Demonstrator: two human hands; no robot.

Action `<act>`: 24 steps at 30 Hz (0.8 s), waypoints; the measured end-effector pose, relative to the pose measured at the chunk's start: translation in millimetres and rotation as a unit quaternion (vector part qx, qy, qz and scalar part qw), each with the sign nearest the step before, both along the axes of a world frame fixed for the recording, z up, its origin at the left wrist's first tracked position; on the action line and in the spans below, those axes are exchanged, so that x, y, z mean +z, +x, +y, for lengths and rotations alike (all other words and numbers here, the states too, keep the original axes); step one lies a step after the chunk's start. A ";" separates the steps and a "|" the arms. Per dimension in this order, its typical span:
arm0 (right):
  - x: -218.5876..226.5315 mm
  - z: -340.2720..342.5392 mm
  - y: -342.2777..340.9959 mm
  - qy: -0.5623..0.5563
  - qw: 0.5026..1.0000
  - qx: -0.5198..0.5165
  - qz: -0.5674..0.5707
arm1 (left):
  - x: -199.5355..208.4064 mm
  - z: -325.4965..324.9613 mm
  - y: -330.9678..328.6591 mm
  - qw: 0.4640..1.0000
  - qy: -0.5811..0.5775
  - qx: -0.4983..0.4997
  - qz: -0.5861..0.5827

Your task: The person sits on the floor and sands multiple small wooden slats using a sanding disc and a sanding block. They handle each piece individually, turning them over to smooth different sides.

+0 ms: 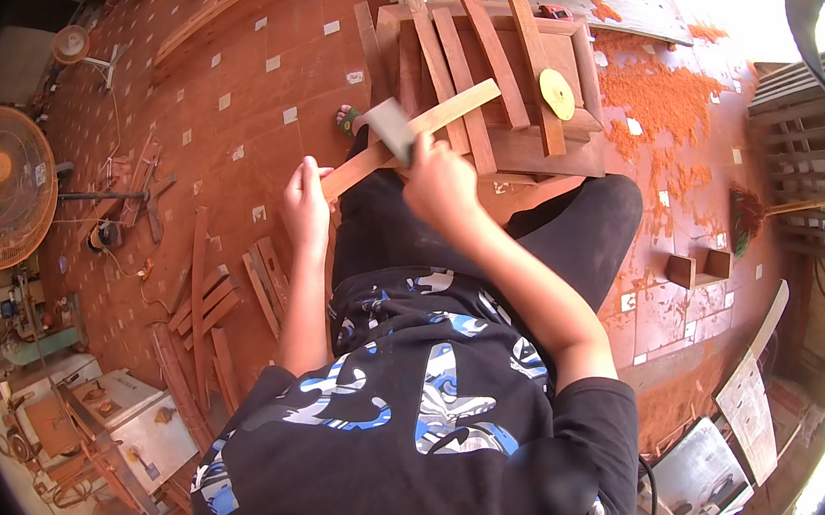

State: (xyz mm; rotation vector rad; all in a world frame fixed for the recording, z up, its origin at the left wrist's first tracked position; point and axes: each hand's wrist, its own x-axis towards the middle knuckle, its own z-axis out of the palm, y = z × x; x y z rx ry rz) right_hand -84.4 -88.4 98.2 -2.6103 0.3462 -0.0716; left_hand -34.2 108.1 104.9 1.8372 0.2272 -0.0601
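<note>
A long wooden strip (456, 108) slants over my lap, its far end lying across other strips. My left hand (309, 204) has its fingers closed round the near end of it. In my right hand (440, 182) is a flat grey rectangular piece (388, 126), held against the strip partway along. Motion blurs this piece, and I cannot tell whether it is sandpaper or a metal blade. Several other wooden strips (490, 49) lie over a wooden box-like stand (585, 70) in front of me. A yellow-green disc (556, 94) rests on the rightmost strip.
Orange sawdust (656, 92) covers the tiled floor at the far right. A standing fan (1, 176) is at the left, with loose wood pieces (211, 307) nearer me. On the right are a broom (749, 212), a small wooden piece (699, 271) and slatted wooden frames (808, 128).
</note>
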 end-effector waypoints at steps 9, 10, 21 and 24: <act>11.8 7.6 -6.6 0.084 0.994 0.071 -0.015 | -16.0 2.6 -5.3 0.995 -0.025 0.071 0.062; 10.4 -4.4 -0.3 0.050 0.998 0.039 -0.004 | -13.8 3.1 -7.1 0.995 -0.033 0.066 0.066; 12.1 1.6 -10.5 -0.008 1.000 -0.018 0.004 | 27.6 -24.6 -23.5 0.997 -0.073 0.036 0.006; 50.6 49.3 -30.4 0.054 0.991 0.121 -0.015 | 13.1 -20.7 -15.5 0.988 -0.110 0.104 0.029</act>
